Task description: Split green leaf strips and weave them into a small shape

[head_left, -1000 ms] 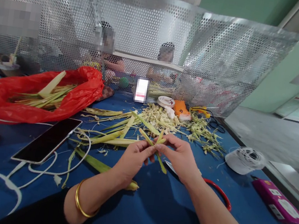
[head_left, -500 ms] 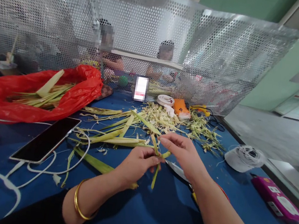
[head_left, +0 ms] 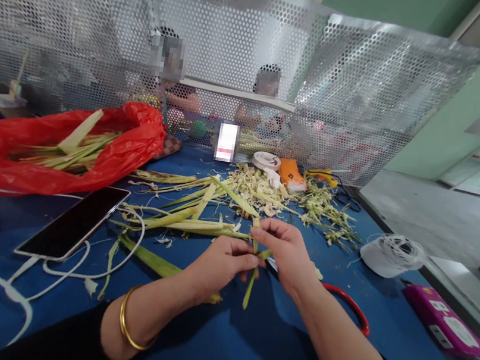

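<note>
My left hand (head_left: 225,262) is closed in a pinch on crossed green corn husk strips (head_left: 248,292), one end hanging below the fingers. My right hand (head_left: 286,250) has thumb and fingers closed on the upper end of the same strips. Both hands are close together above the blue table, partly hiding the crossing. Under the right wrist lies a pair of scissors with a red handle loop (head_left: 359,306); the wrist covers much of it. A long green husk leaf (head_left: 156,261) lies beneath my left forearm, and more husk leaves (head_left: 188,223) are spread behind the hands.
A red plastic bag (head_left: 140,123) holding husks stands at the left, near a dark phone (head_left: 74,221) with a white cable. Shredded husk bits (head_left: 257,188) pile up behind, below a perforated metal screen (head_left: 226,33). White cord (head_left: 393,254) and a purple box (head_left: 447,319) lie right.
My right hand has come down and inward, and its fingers have closed on the strip's upper end, now more upright. More of the red handle shows. My left hand has barely moved.
</note>
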Available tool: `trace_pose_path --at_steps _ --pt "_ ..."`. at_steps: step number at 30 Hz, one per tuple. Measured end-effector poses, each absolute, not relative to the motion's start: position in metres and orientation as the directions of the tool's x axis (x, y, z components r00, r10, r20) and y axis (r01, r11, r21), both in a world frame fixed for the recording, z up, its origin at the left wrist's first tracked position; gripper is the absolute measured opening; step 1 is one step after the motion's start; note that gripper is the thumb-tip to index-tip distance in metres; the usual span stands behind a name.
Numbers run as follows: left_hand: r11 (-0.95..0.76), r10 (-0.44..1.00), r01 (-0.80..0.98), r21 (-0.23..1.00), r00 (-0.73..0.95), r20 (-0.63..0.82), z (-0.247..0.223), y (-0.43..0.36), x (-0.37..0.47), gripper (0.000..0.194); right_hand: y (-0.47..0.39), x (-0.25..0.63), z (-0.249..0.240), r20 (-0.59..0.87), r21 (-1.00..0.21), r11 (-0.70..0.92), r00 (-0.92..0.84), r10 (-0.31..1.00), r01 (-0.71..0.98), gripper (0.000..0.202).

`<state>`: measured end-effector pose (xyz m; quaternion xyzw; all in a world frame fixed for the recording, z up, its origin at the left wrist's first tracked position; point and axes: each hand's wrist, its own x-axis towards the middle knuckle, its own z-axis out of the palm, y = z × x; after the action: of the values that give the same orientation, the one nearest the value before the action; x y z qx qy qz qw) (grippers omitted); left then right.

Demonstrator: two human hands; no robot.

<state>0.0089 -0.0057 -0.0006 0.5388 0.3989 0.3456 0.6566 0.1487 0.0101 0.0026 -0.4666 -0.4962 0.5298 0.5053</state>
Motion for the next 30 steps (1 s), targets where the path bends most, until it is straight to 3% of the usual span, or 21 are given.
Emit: trace_pose_path --at_steps 7,12,17,22,30 --pt "0.194 0.931 -0.175 0.965 0.342 -0.125 -0.003 -0.002 0.007 0.023 0.014 0.158 0.013 0.062 -0.996 0.063 0.021 0.998 -0.065 0.036" --pt "0.222 0.943 -0.243 0.944 0.299 -0.145 -0.005 0.001 0.005 0.024 0.010 0.153 0.010 0.020 -0.999 0.015 -0.161 0.987 -0.032 0.027" --pt "0.338 0.914 -0.323 0.884 0.337 -0.226 -0.003 -0.002 0.008 0.031 0.011 0.151 0.004 0.052 -0.996 0.054 -0.022 0.998 0.072 0.023" --pt "0.251 0.942 -0.176 0.952 0.270 -0.199 -0.002 -0.005 0.012 0.031 0.013 0.155 0.004 0.153 -0.959 0.147 0.006 0.988 0.242 0.019" --pt "0.200 0.950 -0.066 0.978 0.258 -0.177 -0.005 -0.003 0.011 0.023 0.011 0.147 0.005 0.113 -0.993 0.108 0.138 0.984 0.041 0.020"
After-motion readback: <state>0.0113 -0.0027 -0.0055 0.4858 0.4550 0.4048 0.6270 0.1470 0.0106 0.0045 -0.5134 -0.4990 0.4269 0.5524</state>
